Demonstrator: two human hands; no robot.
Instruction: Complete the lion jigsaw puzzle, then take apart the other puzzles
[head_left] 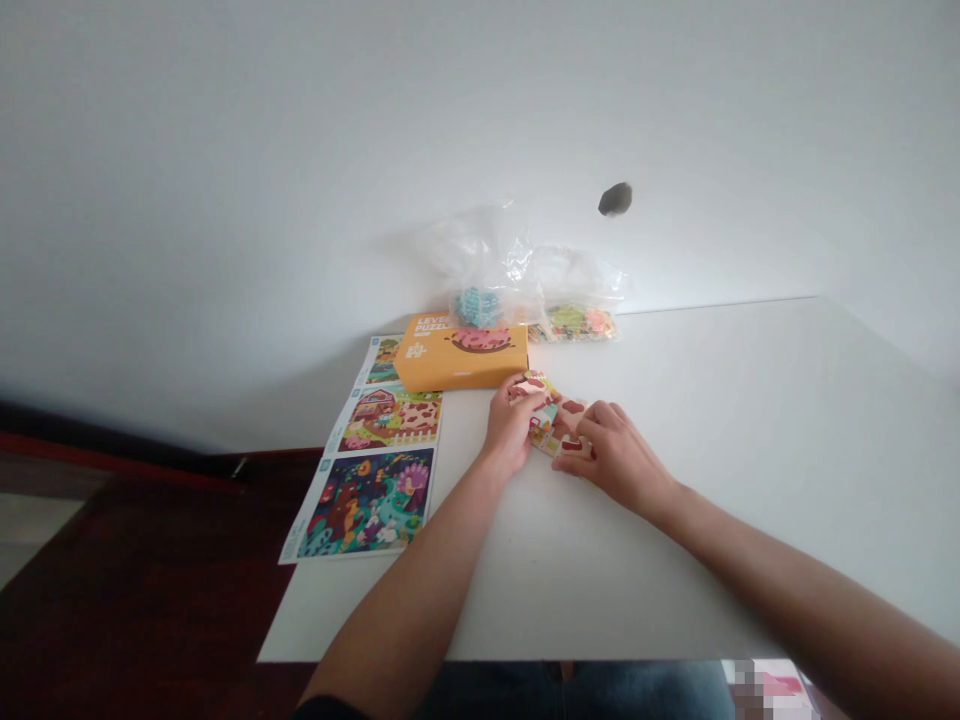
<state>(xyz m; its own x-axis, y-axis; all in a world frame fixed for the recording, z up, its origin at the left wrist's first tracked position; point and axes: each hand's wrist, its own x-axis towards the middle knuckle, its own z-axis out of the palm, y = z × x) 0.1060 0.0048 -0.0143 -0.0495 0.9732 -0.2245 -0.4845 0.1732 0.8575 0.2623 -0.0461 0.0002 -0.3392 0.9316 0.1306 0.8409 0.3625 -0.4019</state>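
Two bare hands close together in the head view, over a small cluster of jigsaw pieces (561, 428) on the white surface (735, 420), toward its far edge. Pieces mostly cream with red-brown patches, much like the patches on the farm picture. Left hand (511, 428): fingers (527, 397) curled together over the top of the cluster, apparently gripping a piece against the thumb. Right hand (616, 458): fingers (592, 421) slightly apart, tips resting on the pieces, no clear clamp.

Progress, as far as visible: only this small group gathered on the surface, with the joins too small to make out. Most pieces apparently not yet out of their bags, though the count cannot be told.

Just left of the hands, three printed picture sheets (367, 503) in a column, the top one partly under an orange cardboard box (461, 352). Box closed or at least showing no opening, contents hidden. Behind it, a crumpled clear plastic bag (499, 262) around a bunch of teal pieces (476, 308). To its right, against the wall, a second clear bag (571, 323) with multicoloured pieces inside. Dark red floor (135, 570) below the surface, off to the left.
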